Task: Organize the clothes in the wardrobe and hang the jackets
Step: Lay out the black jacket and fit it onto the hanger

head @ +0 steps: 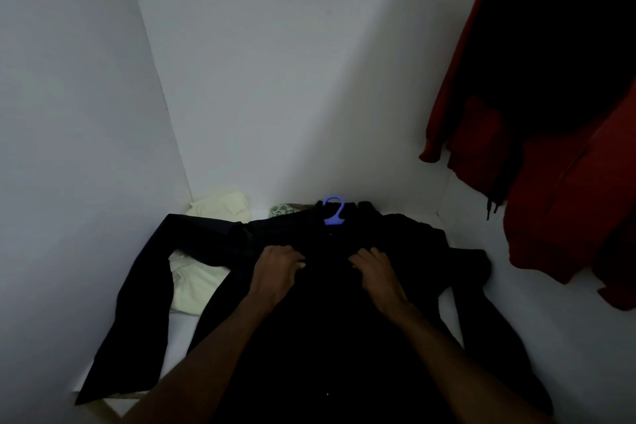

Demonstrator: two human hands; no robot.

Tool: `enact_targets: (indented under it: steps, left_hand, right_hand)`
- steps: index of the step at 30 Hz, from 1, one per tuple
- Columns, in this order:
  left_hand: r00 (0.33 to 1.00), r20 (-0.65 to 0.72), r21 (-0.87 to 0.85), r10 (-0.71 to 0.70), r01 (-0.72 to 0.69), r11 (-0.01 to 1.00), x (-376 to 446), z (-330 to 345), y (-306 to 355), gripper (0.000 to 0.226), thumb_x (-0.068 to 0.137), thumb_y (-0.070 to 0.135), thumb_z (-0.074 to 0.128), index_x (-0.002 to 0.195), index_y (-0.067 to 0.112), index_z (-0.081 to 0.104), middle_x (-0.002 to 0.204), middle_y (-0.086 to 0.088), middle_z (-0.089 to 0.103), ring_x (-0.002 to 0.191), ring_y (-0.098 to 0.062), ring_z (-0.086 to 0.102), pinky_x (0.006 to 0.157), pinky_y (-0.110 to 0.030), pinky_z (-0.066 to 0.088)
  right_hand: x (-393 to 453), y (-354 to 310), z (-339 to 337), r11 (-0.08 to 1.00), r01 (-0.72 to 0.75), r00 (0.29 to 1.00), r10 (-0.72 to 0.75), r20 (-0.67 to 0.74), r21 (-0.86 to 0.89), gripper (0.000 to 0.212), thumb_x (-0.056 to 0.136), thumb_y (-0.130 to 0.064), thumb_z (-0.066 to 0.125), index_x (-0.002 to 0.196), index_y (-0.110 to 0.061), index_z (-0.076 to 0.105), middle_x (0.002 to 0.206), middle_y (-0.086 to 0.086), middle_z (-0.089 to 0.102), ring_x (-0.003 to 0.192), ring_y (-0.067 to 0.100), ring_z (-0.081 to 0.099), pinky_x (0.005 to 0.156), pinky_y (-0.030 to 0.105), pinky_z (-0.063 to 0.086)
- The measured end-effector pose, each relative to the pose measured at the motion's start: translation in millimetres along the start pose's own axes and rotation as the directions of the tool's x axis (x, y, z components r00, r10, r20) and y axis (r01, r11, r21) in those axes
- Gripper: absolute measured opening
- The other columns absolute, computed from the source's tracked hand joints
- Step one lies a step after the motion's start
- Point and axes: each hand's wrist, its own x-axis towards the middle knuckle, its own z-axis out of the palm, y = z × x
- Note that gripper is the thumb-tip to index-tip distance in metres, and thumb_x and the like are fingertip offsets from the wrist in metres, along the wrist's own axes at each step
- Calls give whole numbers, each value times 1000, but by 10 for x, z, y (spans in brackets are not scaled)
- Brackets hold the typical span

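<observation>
A cream cloth lies left, under the sleeve of the black jacket spread on the wardrobe floor. The left hand and right hand rest on its chest, fingers loosely bent; whether they pinch fabric I cannot tell. A purple hanger sits at its collar. A red jacket hangs right.
</observation>
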Motion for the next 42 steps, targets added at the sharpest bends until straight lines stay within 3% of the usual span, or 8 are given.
enact_targets:
  steps: [6, 11, 16, 19, 23, 35, 39, 42]
  left_hand:
    - [996, -9, 3, -85, 85, 996, -54, 79, 84, 22, 81, 5, 79, 96, 21, 83, 83, 4, 67, 77, -22, 65, 58, -30, 51]
    - [991, -60, 19, -123, 124, 992, -11, 39, 105, 20, 80, 6, 78, 91, 22, 81, 81, 5, 65, 77, -19, 61, 62, -36, 49]
    - [983, -156, -36, -98, 93, 995, 61, 29, 159, 24, 81, 4, 77, 100, 19, 82, 87, 4, 69, 76, -22, 62, 62, -34, 48]
    - [982, -187, -45, -3, -5, 999, 30, 27, 182, 23, 83, 7, 69, 94, 20, 83, 90, 6, 73, 76, -21, 66, 67, -31, 50]
    - [971, -224, -172, -79, 40, 984, -3, -29, 274, 32, 86, 23, 50, 91, 26, 81, 93, 13, 76, 83, -11, 68, 79, -28, 50]
    - [999, -19, -75, -41, 40, 996, 1, -47, 210, 22, 93, 38, 66, 113, 33, 74, 113, 15, 64, 110, -11, 55, 86, -30, 42]
    - [994, 77, -122, -77, 86, 989, -41, -45, 212, 16, 91, 21, 71, 98, 32, 79, 96, 13, 67, 94, -11, 64, 69, -27, 47]
    - [990, 139, -169, -31, 55, 984, -42, -90, 246, 10, 93, 37, 68, 98, 34, 75, 97, 14, 58, 89, -4, 59, 65, -27, 46]
  right_hand:
    - [-177, -58, -105, 946, -214, 971, 234, -55, 244, 32, 94, -8, 54, 120, -13, 72, 117, 0, 69, 109, 20, 64, 96, 29, 49]
    - [-91, -140, -328, 951, -94, 994, 105, -20, 296, 27, 100, -39, 50, 83, -25, 65, 80, -7, 68, 74, 13, 64, 68, 32, 53]
    - [106, 75, -340, 994, -80, 994, 74, 81, 71, 26, 98, -29, 60, 120, -18, 63, 119, 1, 60, 109, 22, 54, 91, 40, 44]
    - [100, 77, -272, 991, -56, 965, 22, 262, 125, 20, 96, -14, 61, 113, -8, 70, 111, 11, 67, 104, 30, 63, 89, 39, 49]
    - [122, 186, -226, 986, -146, 979, 133, 152, 79, 24, 82, -2, 57, 96, -9, 75, 96, 11, 67, 89, 30, 64, 78, 39, 52]
    - [94, 128, -8, 1000, -1, 999, 2, -41, 12, 19, 77, -18, 56, 79, -20, 75, 82, 2, 67, 72, 25, 63, 63, 33, 51]
    - [51, 111, -10, 999, 39, 997, -38, -72, 10, 22, 75, -26, 55, 76, -22, 76, 75, -2, 67, 67, 21, 62, 64, 26, 40]
    - [-10, 145, 20, 999, 43, 995, -42, -87, 13, 13, 70, -17, 69, 80, -20, 77, 78, 0, 68, 69, 24, 63, 64, 28, 49]
